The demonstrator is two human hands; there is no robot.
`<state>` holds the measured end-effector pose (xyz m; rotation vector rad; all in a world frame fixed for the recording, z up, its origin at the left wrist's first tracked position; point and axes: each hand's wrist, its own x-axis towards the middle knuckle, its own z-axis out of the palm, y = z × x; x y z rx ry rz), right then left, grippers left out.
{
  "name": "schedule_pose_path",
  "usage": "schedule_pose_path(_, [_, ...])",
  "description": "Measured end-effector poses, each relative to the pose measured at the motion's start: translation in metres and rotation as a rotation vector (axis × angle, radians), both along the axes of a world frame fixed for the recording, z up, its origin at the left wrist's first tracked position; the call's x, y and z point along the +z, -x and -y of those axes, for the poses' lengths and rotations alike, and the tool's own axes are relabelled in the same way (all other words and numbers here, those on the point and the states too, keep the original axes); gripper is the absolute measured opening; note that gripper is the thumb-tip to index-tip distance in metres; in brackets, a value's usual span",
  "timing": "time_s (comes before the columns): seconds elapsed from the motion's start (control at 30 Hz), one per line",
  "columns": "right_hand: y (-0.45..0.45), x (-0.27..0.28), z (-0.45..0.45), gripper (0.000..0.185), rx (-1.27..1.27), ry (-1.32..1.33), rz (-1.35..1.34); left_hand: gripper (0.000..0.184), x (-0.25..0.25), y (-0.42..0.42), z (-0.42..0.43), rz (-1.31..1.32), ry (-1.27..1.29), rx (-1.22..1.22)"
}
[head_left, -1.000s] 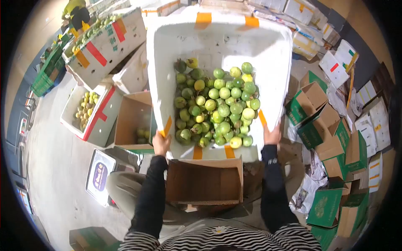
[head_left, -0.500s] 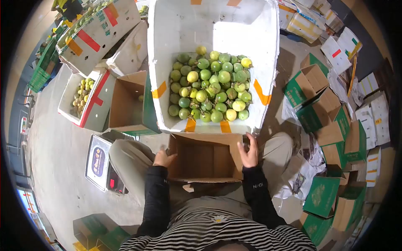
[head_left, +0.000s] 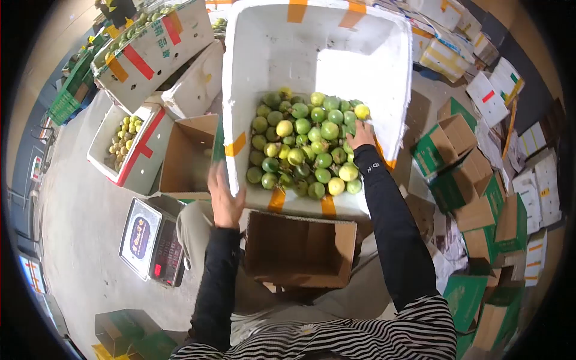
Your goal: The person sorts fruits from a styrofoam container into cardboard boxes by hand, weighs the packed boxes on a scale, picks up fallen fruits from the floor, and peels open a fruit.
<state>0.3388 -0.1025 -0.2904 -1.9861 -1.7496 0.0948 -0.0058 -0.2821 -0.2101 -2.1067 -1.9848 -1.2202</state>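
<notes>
A large white foam box with orange tape stands in front of me, holding many green and yellow round fruits. My right hand reaches inside at the right edge of the fruits, its fingers touching them; whether it grips one is hidden. Outside the box's left wall, my left hand is raised with its fingers apart and nothing in it. Below the foam box, near my lap, an open cardboard box shows a bare bottom.
On the left are a scale, a brown carton and a white box of fruit with red tape. Green cartons and paper lie at the right. Part of a person shows at the upper left.
Both hands held the foam box's sides, then let go and hovered beside the cardboard box. Now my right hand is among the fruits, and my left has risen beside the foam box.
</notes>
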Motion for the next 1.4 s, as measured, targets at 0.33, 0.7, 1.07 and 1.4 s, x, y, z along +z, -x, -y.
schedule_pose_path(0.33, [0.059,0.078,-0.104,0.021,0.262,-0.249,-0.072,0.073,-0.064,-0.01,-0.111,0.199,-0.008,0.291])
schedule_pose_path(0.7, [0.106,0.035,-0.18,0.047,0.613,0.927,0.564,0.068,-0.074,-0.001,-0.115,0.224,-0.044,0.296])
schedule_pose_path(1.07, [0.186,0.03,-0.058,0.053,0.679,0.54,-0.194,0.077,-0.063,0.002,-0.102,0.201,-0.038,0.214])
schedule_pose_path(1.4, [0.074,0.02,0.07,0.041,0.272,0.564,-1.828,0.029,-0.11,-0.025,-0.073,-0.284,0.903,-0.151])
